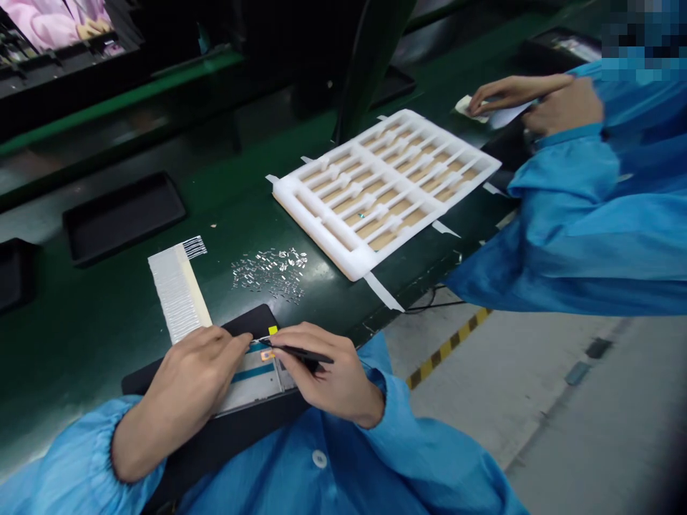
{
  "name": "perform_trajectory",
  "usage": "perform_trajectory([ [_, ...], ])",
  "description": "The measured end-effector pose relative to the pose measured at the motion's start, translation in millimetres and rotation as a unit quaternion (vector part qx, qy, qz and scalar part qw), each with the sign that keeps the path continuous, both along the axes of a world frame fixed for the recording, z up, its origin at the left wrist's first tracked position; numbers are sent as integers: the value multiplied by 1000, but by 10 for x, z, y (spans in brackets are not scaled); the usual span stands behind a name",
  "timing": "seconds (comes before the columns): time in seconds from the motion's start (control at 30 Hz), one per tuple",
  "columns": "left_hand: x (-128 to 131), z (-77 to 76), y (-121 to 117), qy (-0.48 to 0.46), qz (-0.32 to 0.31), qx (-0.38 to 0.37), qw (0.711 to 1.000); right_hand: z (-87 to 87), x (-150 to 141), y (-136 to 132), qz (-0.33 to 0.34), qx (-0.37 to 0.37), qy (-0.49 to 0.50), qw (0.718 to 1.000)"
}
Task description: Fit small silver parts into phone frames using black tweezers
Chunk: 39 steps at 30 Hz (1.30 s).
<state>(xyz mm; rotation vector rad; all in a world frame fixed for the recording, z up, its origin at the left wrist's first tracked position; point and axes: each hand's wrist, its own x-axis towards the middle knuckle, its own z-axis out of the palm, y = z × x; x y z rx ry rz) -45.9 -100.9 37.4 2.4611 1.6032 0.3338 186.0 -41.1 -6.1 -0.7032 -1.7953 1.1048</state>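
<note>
Black tweezers (305,353) are pinched in my right hand (340,372), their tips at the top edge of a flat silver phone frame (250,392). The frame has blue strips and a small orange piece (267,355) on it. It lies tilted on a black pad (260,320). My left hand (187,375) bends over the frame's left end, thumb and fingertips at its upper edge close to the tweezer tips. A small yellow tab (273,330) shows just above the frame. What lies between the tweezer tips is too small to make out.
Many tiny metal pieces (271,273) are scattered on the green table (225,214), beside a sheet of thin strips (174,286). Further off are a white slotted tray (351,265) taped down and a black tray (126,218). A co-worker's hands (515,96) work at right.
</note>
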Motion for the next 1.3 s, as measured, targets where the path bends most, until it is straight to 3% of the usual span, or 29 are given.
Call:
perform_trajectory([
  [0.13,-51,92,79,6,-1,7,1000,63,-24,-8,-8,-24,-16,1000],
  [0.27,-395,155,505,39,121,27,991,179,28,63,-29,-118,11,993],
  [0.37,-702,71,869,123,196,55,971,237,108,123,-62,-133,33,989],
  [0.47,-855,-53,1065,153,196,48,967,241,187,146,-69,-135,32,988],
  [0.57,-857,-139,1094,166,187,48,967,208,250,145,-66,-143,29,987],
  [0.73,-845,-142,1073,185,169,51,967,161,307,167,-73,-138,34,987],
  [0.87,-770,7,922,183,154,60,969,207,333,181,-72,-71,45,994],
  [0.97,-520,155,589,171,133,76,973,268,326,148,-46,10,21,999],
  [1.07,-180,240,164,115,30,98,988,285,260,74,12,94,-55,994],
  [1.17,67,227,-157,49,-69,137,987,260,165,-15,64,173,-137,973],
  [1.3,142,134,-299,19,-69,146,987,261,100,-89,90,236,-207,945],
])
